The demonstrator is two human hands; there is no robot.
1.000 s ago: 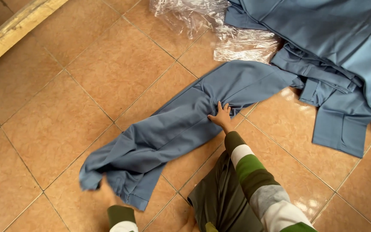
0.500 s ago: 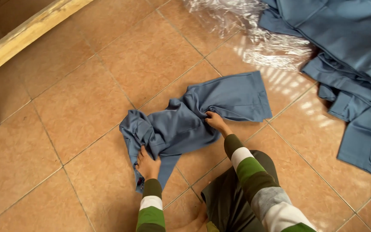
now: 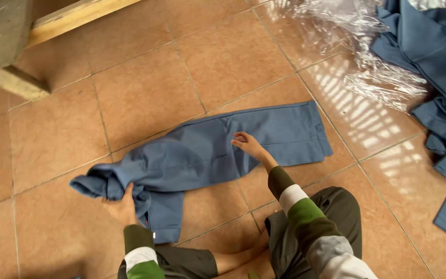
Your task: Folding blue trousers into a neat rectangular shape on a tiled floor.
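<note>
A pair of blue trousers (image 3: 207,155) lies folded on the tiled floor in front of me, its waistband end toward the right and its leg ends bunched at the left. My left hand (image 3: 121,205) grips the bunched fabric at the lower left. Resting flat on the middle of the trousers, my right hand (image 3: 249,146) has its fingers spread. Both arms wear green, white and grey striped sleeves.
A pile of more blue garments (image 3: 440,93) lies at the right on crumpled clear plastic wrapping (image 3: 367,67). A wooden beam and post (image 3: 21,36) cross the top left. My folded legs in dark trousers (image 3: 316,227) are at the bottom.
The trousers were stretched out long, then their leg ends were drawn in and bunched at the left. My left hand came into view and took hold of the fabric; the view shifted left.
</note>
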